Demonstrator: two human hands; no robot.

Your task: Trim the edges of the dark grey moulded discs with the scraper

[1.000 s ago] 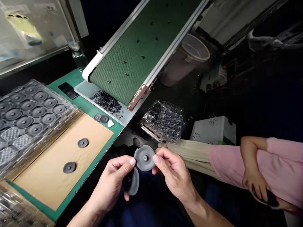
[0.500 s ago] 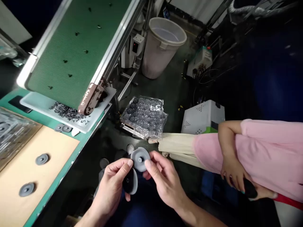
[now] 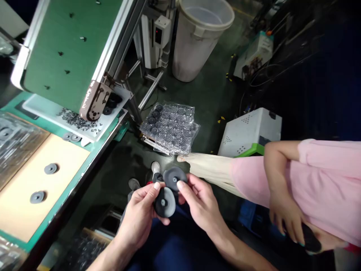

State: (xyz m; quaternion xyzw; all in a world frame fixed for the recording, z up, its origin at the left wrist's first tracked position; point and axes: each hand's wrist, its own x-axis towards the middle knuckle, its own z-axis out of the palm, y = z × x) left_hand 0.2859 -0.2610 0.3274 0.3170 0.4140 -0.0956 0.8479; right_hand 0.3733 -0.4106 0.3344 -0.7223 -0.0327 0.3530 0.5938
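My left hand (image 3: 143, 207) pinches a round grey disc with a small hub (image 3: 166, 203), its face turned toward me, half in shade. Just above and right of it, my right hand (image 3: 199, 197) grips a second grey hubbed disc (image 3: 175, 178) between thumb and fingers. The two discs are close together and overlap in view; whether they touch I cannot tell. On the tan board (image 3: 67, 162) at the left lie two similar discs, an upper one (image 3: 50, 168) and a lower one (image 3: 37, 197).
A green conveyor belt (image 3: 70, 49) carries small dark pieces above a white tray (image 3: 94, 130) of dark bits. Bagged discs (image 3: 172, 128) are stacked low ahead. Beyond stand a large bin (image 3: 188, 52) and a white crate (image 3: 248, 130). A person in pink (image 3: 318, 180) stands at right.
The left-hand disc has turned from nearly edge-on to show its hubbed face. The right-hand disc has tilted and looks darker. The view has shifted, and the bench discs appear higher.
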